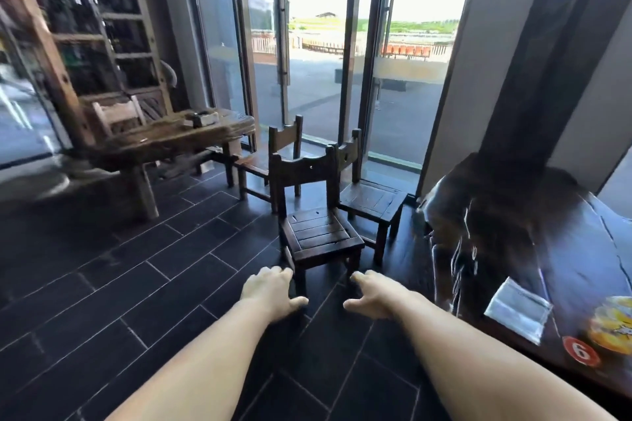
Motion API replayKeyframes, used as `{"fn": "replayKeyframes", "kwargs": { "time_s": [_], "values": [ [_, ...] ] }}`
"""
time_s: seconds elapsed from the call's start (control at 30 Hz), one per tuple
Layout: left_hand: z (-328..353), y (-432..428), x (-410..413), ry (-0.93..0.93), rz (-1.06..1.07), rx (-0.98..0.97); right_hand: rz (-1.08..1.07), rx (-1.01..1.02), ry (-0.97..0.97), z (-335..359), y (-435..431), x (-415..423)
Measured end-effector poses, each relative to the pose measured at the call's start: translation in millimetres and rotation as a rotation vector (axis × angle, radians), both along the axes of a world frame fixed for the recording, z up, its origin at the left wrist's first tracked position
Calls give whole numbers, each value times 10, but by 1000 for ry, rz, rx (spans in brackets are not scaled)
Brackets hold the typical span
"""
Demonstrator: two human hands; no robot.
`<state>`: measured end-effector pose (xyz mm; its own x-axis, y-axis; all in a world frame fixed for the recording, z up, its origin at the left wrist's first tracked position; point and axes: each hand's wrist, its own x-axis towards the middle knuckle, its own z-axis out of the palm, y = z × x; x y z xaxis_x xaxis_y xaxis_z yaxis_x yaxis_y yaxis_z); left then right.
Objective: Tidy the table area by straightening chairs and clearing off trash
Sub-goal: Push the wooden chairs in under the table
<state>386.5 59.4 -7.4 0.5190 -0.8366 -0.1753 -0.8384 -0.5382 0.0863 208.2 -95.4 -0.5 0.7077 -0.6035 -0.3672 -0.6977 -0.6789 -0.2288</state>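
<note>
A small dark wooden chair stands on the tiled floor straight ahead, its seat facing me. Both arms reach out toward it. My left hand hovers near the chair's front left leg, fingers loosely spread and holding nothing. My right hand hovers near the front right leg, also empty with relaxed fingers. Two more dark chairs stand behind: one to the right and one farther back by the glass. On the dark slab table at the right lie a clear plastic wrapper and a yellow snack bag.
A red number disc sits on the right table's near edge. A rustic wooden table with a small tray and a pale chair stands at the left before a tall wooden shelf. Glass doors lie ahead. Dark tiles stretch to the left.
</note>
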Motion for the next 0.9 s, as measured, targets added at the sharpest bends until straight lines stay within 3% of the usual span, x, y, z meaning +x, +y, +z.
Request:
{"fn": "replayKeyframes", "kwargs": {
  "time_s": [0.5, 0.9],
  "values": [
    [63, 457, 1318, 29, 188, 71, 193, -9, -48, -40, 142, 1645],
    [5, -157, 2191, 37, 254, 64, 294, -13, -38, -73, -603, 2678]
  ]
}}
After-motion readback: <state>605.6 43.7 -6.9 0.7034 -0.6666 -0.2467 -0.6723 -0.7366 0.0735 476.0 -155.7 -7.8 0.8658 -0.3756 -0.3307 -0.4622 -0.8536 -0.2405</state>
